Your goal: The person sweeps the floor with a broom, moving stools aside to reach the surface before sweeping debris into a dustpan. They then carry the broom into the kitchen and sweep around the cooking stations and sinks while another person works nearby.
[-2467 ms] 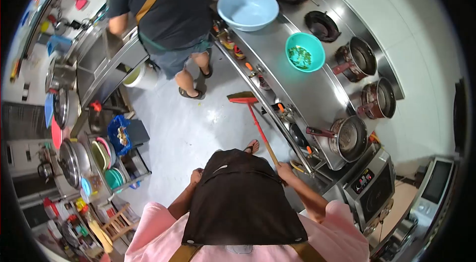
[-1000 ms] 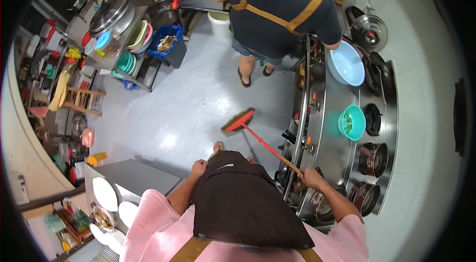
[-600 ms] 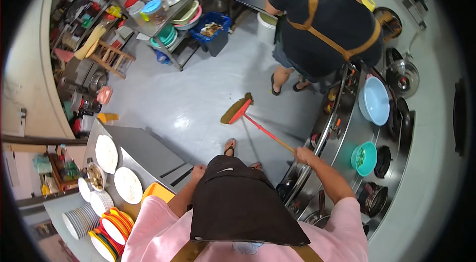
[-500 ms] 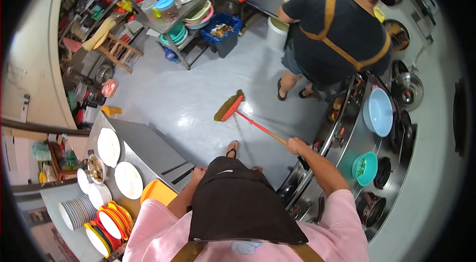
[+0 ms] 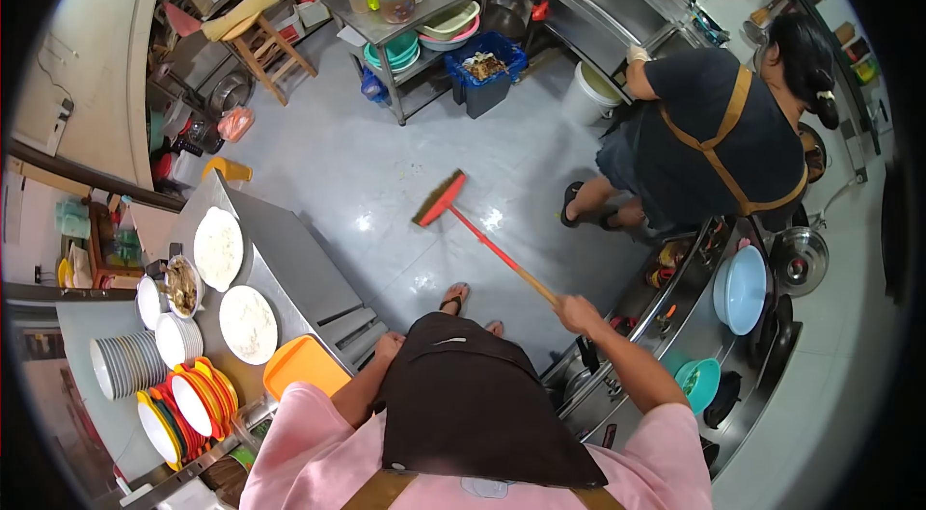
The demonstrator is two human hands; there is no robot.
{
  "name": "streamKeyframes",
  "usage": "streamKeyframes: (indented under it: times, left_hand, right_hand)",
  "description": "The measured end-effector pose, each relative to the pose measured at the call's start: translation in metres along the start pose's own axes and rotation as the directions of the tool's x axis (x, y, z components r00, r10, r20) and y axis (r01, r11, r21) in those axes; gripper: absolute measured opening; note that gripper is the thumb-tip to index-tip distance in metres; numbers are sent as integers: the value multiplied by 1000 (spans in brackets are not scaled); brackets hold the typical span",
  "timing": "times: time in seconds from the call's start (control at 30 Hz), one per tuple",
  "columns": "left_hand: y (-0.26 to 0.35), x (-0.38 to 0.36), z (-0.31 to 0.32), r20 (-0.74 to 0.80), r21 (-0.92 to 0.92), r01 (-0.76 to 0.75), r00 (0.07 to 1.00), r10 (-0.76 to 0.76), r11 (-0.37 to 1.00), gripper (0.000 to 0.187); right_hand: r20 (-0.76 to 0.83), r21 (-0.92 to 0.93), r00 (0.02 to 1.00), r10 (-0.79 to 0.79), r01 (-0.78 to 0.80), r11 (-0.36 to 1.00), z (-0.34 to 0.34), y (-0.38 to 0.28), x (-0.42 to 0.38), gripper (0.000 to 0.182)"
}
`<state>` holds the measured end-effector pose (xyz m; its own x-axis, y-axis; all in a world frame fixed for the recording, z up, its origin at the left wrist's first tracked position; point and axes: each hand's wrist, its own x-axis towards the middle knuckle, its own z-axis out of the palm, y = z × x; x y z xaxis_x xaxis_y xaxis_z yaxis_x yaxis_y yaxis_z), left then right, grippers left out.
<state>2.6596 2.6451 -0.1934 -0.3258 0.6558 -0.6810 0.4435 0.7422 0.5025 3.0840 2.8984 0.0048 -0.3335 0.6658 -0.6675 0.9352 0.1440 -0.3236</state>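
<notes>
Our right hand [image 5: 577,314] wraps around the broom [image 5: 485,238] at its lower-right end, the shaft slanting up-left to mid-frame.

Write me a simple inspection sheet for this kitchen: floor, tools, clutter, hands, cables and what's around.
Surface: grey floor, shiny in patches, with small specks beyond the broom; whether it is wet cannot be told.
Tools: broom, red head on the floor, handle slanting up.
Clutter: stacked plates and orange tray on the left counter; scraps in the blue-lined bin.
Hands: right hand grips the broom handle; left hand is by the apron, nothing seen in it.
Cables: thin cord on the left wall; nothing seen across the floor.
Surroundings: co-worker stands by the sink.
</notes>
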Motion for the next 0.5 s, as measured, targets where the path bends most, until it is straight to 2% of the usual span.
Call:
streamKeyframes:
  times: [0.1, 0.13, 0.2, 0.23, 0.3, 0.43, 0.5]
  left_hand:
    - [18, -6, 7, 15, 0, 17, 1000, -17, 1000, 27]
    - [21, -9, 16, 4, -59, 21, 1000, -21, 998, 28]
    - [20, -16, 27, -22, -163, 32, 999, -36, 986, 28]
    - [28, -27, 31, -53, -108, 32, 998, -38, 994, 28]
    - [31, -46, 34, -91, -46, 77, 993, -81, 996, 28]
    - [13, -63, 40, -96, 63, 183, 980, -177, 981, 28]
    - [16, -71, 39, -94, 93, 202, 977, -193, 975, 29]
  right_hand:
    - [-32, 60, 999, -20, 22, 998, 14, 52, -70, 30]
    - [-12, 60, 998, -63, 64, 996, 24, 79, -88, 28]
    - [51, 99, 998, 41, -46, 994, 10, 83, -141, 26]
    - [105, 111, 992, 65, -76, 991, 12, 99, -159, 27]
    - [125, 28, 992, 32, -36, 999, 21, 128, -189, 25]
    - [205, -59, 975, 80, -69, 996, 52, 156, -198, 26]
    - [240, -97, 967, 85, -63, 993, 119, 180, -170, 26]
